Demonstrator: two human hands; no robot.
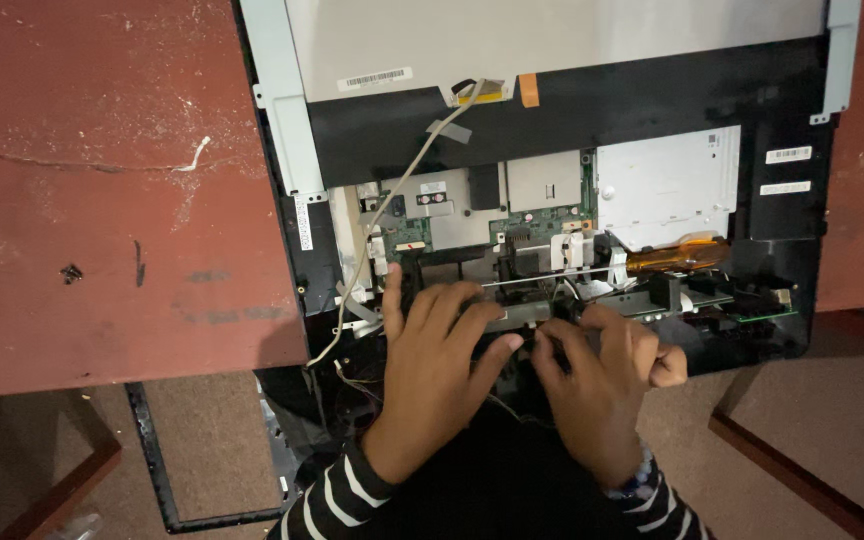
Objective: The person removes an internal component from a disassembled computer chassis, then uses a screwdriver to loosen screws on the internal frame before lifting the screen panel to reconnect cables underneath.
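Left hand (439, 352): lower centre of frame, fingers spread wide and flat over a dark metal bracket (512, 318), pressing rather than gripping.
Right hand (602, 372): just right of the left hand, fingers curled narrow onto the bracket's right end; whether it pinches anything I cannot tell.
Bracket: lower middle of the opened monitor chassis (772, 250), below the green circuit board (542, 215).
Near items: grey cable (392, 200) running up left of the hands; orange flat ribbon (677, 257) to the right; silver drive cover (667, 185) upper right.
Surface (102, 200): worn red, filling the left of frame.
Risk: judged, a slip or hard pull could snag the ribbon or cable, since both lie near the fingers.
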